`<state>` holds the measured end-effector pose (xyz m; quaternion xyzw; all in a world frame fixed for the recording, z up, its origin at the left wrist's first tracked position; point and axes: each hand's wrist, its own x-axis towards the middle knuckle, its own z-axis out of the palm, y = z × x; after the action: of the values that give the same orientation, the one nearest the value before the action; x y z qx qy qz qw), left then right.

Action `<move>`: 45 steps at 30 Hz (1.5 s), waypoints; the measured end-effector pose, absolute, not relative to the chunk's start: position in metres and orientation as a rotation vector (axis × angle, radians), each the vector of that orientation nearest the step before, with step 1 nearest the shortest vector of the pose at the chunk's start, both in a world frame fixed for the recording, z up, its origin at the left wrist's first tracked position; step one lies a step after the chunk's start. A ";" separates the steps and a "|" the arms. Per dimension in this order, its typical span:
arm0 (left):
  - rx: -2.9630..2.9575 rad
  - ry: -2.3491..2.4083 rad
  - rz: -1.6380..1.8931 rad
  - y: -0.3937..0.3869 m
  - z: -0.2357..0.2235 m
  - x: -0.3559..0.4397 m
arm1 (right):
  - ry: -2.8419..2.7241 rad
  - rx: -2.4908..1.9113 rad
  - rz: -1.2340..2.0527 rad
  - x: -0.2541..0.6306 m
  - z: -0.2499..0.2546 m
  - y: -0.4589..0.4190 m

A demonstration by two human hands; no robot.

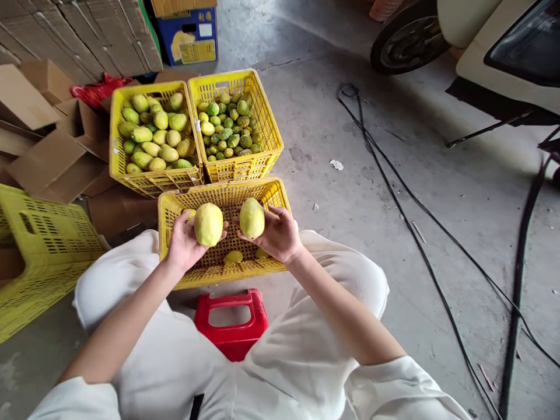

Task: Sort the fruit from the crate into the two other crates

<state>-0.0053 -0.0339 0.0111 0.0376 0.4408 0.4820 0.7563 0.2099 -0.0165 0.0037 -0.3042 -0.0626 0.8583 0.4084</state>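
Observation:
My left hand (184,242) has its fingers wrapped under a plump yellow lemon (209,224). Level with it, my right hand (280,233) grips a second lemon (252,219), slightly greener and narrower. Both fruits are held up side by side over a low yellow plastic crate (227,274) between my knees. On that crate's floor lie a few lemons, one near the front wall (233,256) and another (261,253) partly hidden by my right hand. A further fruit (188,214) shows behind my left fingers.
Beyond stand two yellow crates, the left one (114,143) with larger yellow-green fruit, the right one (271,131) with smaller greener fruit. Below me is a red plastic stool (231,338). Cardboard boxes (52,163) and another crate (52,233) lie left; black cables (406,216) and a vehicle (476,52) right.

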 end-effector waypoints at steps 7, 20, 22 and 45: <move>0.156 0.944 1.076 -0.030 0.015 -0.007 | -0.145 -0.585 2.087 0.213 0.010 -0.017; 0.047 0.929 1.046 -0.031 0.020 -0.007 | -0.179 -0.644 2.145 0.214 0.017 -0.019; 0.070 0.967 1.066 -0.029 0.021 -0.006 | -0.185 -0.625 2.140 0.214 0.017 -0.018; 0.155 1.002 1.080 -0.023 0.015 -0.011 | -0.207 -0.735 2.134 0.213 0.004 -0.013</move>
<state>-0.0105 -0.0232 0.0152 0.0706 0.4566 0.4921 0.7378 0.2134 -0.0126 0.0039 -0.2939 -0.0827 0.8528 0.4237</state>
